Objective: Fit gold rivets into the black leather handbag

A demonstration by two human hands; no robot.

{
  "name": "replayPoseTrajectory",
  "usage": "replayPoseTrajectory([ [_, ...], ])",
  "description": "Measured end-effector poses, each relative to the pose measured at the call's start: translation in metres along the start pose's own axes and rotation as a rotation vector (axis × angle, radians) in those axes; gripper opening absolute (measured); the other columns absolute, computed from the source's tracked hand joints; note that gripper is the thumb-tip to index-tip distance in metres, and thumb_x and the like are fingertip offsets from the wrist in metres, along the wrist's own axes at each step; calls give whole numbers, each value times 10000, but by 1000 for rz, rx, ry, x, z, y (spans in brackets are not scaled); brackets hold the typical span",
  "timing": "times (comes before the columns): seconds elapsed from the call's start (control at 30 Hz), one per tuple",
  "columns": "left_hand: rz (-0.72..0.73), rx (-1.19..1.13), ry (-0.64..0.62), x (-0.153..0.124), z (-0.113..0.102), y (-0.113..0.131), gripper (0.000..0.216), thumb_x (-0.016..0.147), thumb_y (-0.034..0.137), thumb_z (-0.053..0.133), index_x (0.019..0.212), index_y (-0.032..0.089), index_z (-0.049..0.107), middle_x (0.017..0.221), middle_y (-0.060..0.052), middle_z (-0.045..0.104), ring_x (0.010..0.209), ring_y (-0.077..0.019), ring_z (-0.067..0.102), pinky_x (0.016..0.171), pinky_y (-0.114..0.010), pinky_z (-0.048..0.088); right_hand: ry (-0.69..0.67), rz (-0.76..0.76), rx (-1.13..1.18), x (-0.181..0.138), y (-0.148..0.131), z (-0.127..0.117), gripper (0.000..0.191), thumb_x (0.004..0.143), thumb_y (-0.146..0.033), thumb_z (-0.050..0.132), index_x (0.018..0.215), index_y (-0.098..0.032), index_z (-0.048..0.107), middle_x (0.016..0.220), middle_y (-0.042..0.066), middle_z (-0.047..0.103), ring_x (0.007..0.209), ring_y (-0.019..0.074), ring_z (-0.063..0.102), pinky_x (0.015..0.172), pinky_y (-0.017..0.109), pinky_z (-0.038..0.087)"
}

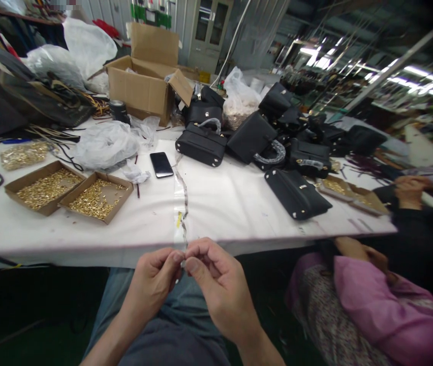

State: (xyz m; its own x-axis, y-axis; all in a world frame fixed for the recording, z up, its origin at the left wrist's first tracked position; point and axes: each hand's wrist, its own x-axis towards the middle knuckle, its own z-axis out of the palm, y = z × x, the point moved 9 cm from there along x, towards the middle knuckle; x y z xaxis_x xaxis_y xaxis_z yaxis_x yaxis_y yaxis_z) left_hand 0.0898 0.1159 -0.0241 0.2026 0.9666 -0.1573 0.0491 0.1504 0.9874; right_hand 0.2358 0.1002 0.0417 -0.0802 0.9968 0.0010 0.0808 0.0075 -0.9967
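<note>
My left hand [157, 274] and my right hand [220, 284] meet above my lap, just off the table's front edge. Both pinch with thumb and forefinger around the lower end of a thin greyish cord [186, 201]. A small pale tip pokes out below the fingers; its kind is too small to make out. From my fingertips the cord runs back over the white table, up to beside a black phone [161, 165]. Clear tape with a yellow mark [179, 219] lies along part of the cord.
Two cardboard trays [125, 199] of small gold metal parts sit at left, near crumpled plastic [105, 145]. Several black handbags [296, 193] lie at right, and an open cardboard box [136, 89] stands behind. A co-worker's pink sleeve [365, 284] is close on my right.
</note>
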Motion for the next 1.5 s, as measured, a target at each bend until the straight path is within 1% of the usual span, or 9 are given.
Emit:
replayPoseTrajectory([
  [0.13, 9, 57, -16, 0, -2, 0, 653, 1061, 664, 590, 633, 170, 566, 538, 24, 456, 528, -98, 377, 514, -257, 239, 19, -24, -28, 2, 2, 0, 79, 1024, -269, 789, 997, -231, 726, 988, 17, 712, 919, 185, 694, 856, 308, 555],
  [0.27, -19, 40, -59, -1, 0, -3, 670, 1054, 680, 592, 621, 169, 556, 525, 22, 453, 512, -95, 372, 509, -259, 236, 1, -66, -16, 4, 2, 3, 112, 1032, -254, 777, 943, -226, 714, 1024, 32, 697, 937, 186, 678, 847, 307, 554],
  [0.37, -83, -102, -128, -4, 10, -12, 680, 1043, 698, 607, 622, 166, 574, 505, 7, 497, 482, -96, 399, 503, -255, 266, -33, -50, 73, 5, 5, 6, 147, 1028, -252, 779, 913, -218, 693, 1074, 48, 687, 949, 190, 668, 831, 303, 557],
  [0.47, -168, -341, -199, -9, 26, -25, 681, 1048, 703, 601, 625, 170, 577, 480, 1, 506, 442, -100, 414, 484, -249, 297, -48, -9, 141, 5, 11, 9, 176, 1025, -254, 785, 894, -213, 674, 1061, 47, 677, 935, 187, 655, 830, 305, 547],
  [0.6, -206, -493, -210, -12, 34, -33, 670, 1045, 680, 629, 621, 164, 584, 463, 10, 485, 414, -90, 406, 453, -230, 292, -43, 24, 167, 5, 17, 10, 196, 1025, -286, 793, 886, -205, 680, 1050, 53, 673, 913, 188, 641, 825, 314, 539],
  [0.83, -249, -705, -280, -16, 49, -30, 650, 1053, 637, 646, 607, 171, 562, 428, 39, 422, 368, -77, 368, 402, -205, 298, -8, 14, 198, 6, 15, 10, 200, 1007, -300, 818, 881, -206, 695, 1025, 53, 666, 919, 199, 633, 842, 327, 531],
  [1.03, -287, -922, -371, -22, 65, -17, 664, 1061, 571, 650, 543, 194, 474, 408, 51, 347, 344, -76, 333, 374, -210, 297, -1, 2, 265, 5, 16, 11, 210, 987, -268, 843, 862, -206, 686, 1017, 47, 656, 917, 192, 640, 857, 324, 535],
  [1.27, -252, -933, -373, -21, 62, -18, 657, 1097, 568, 593, 571, 181, 520, 424, 47, 368, 353, -79, 357, 384, -212, 306, 24, 10, 246, 0, 18, 6, 151, 990, -277, 841, 880, -210, 761, 1049, 65, 708, 973, 225, 689, 936, 367, 569],
  [1.5, -233, -733, -312, -16, 53, -31, 672, 1085, 633, 591, 601, 166, 577, 440, 30, 440, 370, -76, 373, 409, -214, 291, 15, 30, 188, -1, 14, 4, 179, 1047, -344, 767, 929, -210, 766, 1098, 79, 704, 1001, 233, 688, 928, 362, 581],
])
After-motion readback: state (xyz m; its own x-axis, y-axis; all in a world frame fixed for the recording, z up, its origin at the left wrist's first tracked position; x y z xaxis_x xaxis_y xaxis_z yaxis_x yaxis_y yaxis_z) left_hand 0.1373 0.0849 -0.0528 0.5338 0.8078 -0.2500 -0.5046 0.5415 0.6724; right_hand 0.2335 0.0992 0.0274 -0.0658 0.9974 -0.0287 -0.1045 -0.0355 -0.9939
